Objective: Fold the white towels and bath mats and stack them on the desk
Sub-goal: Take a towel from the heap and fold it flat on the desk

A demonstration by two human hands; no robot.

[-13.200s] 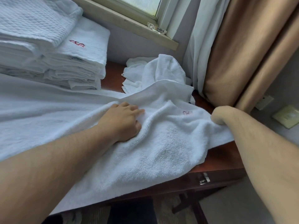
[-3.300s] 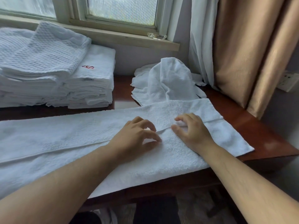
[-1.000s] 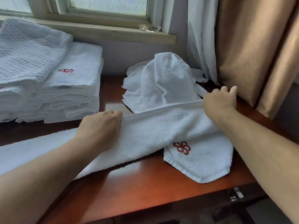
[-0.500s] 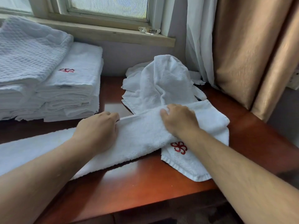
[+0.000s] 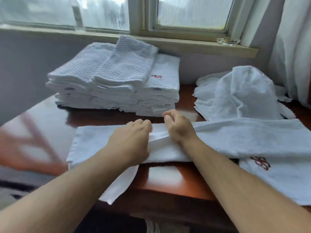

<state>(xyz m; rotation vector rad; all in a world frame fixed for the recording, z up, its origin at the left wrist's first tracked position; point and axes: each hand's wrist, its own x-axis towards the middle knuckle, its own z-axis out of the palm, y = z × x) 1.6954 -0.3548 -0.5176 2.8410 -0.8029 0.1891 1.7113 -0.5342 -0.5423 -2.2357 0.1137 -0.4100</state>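
A long white towel, folded into a narrow strip, lies across the brown desk; its right end shows a red flower emblem, and a corner hangs over the front edge. My left hand and my right hand sit side by side at the strip's middle, fingers curled into the cloth along its far edge, with a ridge of towel bunched between them. A stack of folded white towels and waffle-textured bath mats stands behind on the left. A crumpled pile of unfolded white towels lies at the back right.
A window sill runs behind the desk with a clear glass dish on it. A white curtain hangs at the right. The desk's left part is bare, glossy wood.
My view has swung left. My right hand has slid left along the strip until it sits next to my left hand, and the towel has bunched between them.
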